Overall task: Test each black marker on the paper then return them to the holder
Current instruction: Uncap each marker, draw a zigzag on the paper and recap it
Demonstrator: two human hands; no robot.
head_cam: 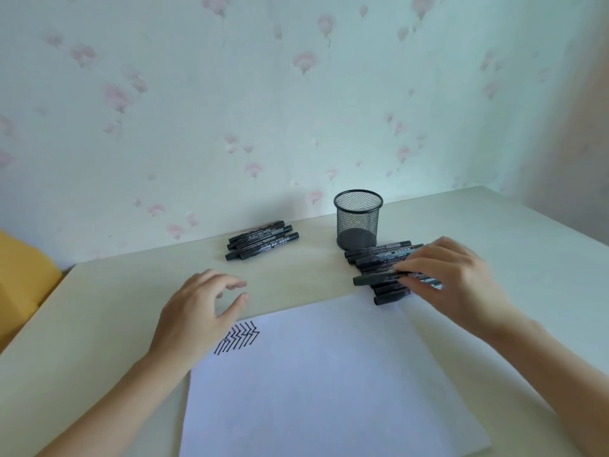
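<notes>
The fingers of the right hand curled down onto a black marker at centre right of the frame, pinching it atop a loose pile of markers. That marker lay almost level, its long axis running left to right, its capped end pointing left. The left hand hovered at lower left with fingers loosely bent and apart, holding nothing, over the top left corner of the white paper, beside a row of black zigzag strokes. A second, smaller group of markers lay above centre, slanting up to the right. The round black wire-mesh holder stood upright just above the pile, nothing visible inside through its mesh. The table was smooth and pale beige.
</notes>
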